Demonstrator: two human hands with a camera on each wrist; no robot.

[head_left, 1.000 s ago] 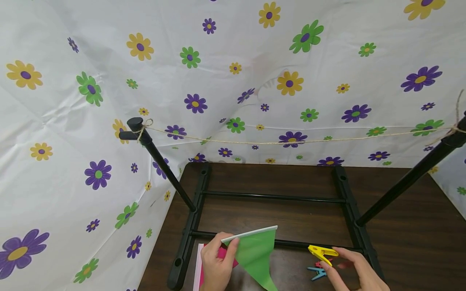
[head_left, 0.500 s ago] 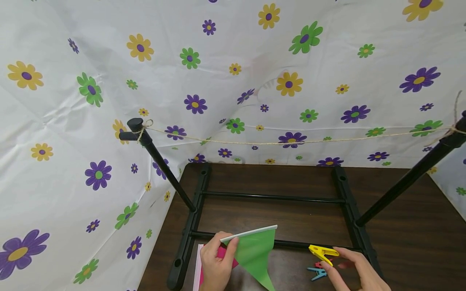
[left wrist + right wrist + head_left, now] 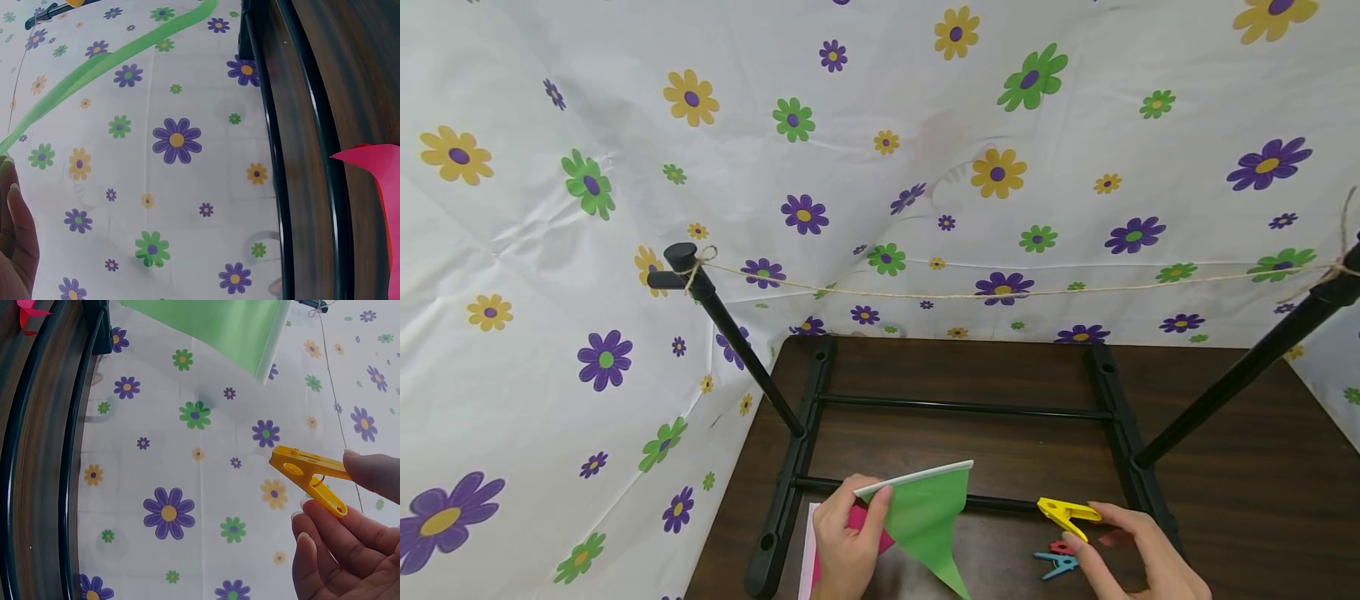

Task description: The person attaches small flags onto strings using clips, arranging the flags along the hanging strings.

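Observation:
My left hand (image 3: 846,546) pinches the white-edged top corner of a green triangular pennant (image 3: 927,521), which hangs point down above the table; the pennant (image 3: 94,69) shows as a green strip in the left wrist view and from behind (image 3: 215,328) in the right wrist view. My right hand (image 3: 1138,558) holds a yellow clothespin (image 3: 1066,514) between thumb and fingers, seen close up as the clothespin (image 3: 309,478). A pink pennant (image 3: 861,533) lies on the table under my left hand, also visible as the pink pennant (image 3: 375,187).
A twine line (image 3: 1000,292) runs between two black poles (image 3: 730,333) of a rack whose black frame (image 3: 958,407) lies on the dark wood table (image 3: 1240,467). Blue and red clothespins (image 3: 1058,560) lie by my right hand. A flowered sheet (image 3: 880,150) covers the walls.
My right hand has lifted the yellow clothespin slightly. The green pennant has barely moved.

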